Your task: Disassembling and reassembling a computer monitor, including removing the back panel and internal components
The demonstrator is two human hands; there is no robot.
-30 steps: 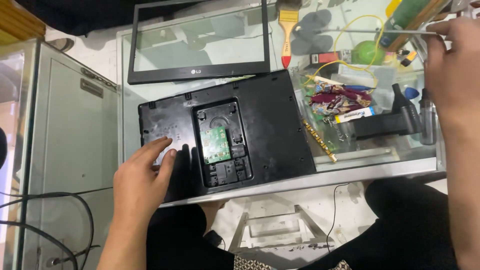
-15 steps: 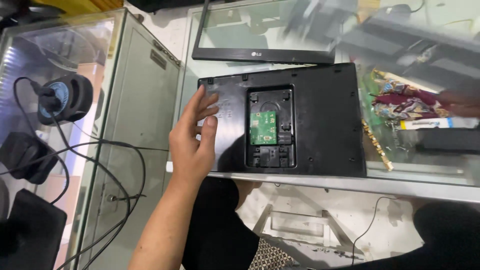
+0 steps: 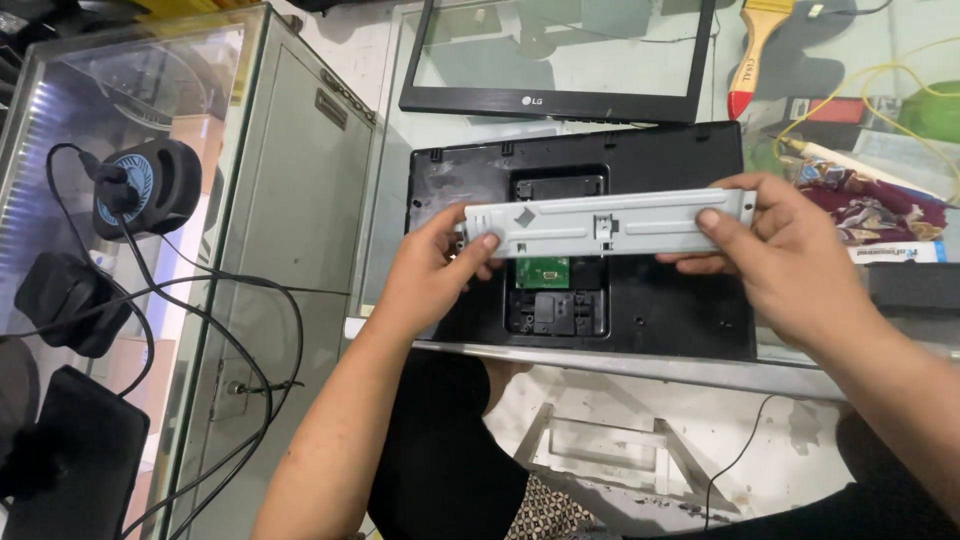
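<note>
A long grey metal bracket [image 3: 600, 222] is held level over a black monitor back cover [image 3: 660, 300] that lies flat on the glass table. My left hand [image 3: 435, 270] grips the bracket's left end, thumb on top. My right hand [image 3: 790, 255] grips its right end. Under the bracket, the cover's middle recess shows a small green circuit board [image 3: 545, 270] and black connectors.
A black monitor front bezel [image 3: 555, 100] lies beyond the cover. A paintbrush [image 3: 752, 55], yellow wire [image 3: 860, 85] and a colourful pouch [image 3: 870, 205] sit at the right. A glass cabinet [image 3: 300, 200] stands left, with black cables [image 3: 190, 300] and a round black device [image 3: 145, 185].
My left hand left the cover and my right hand came in from the far right; both now hold the metal bracket, which was not in view before. The view shifted left.
</note>
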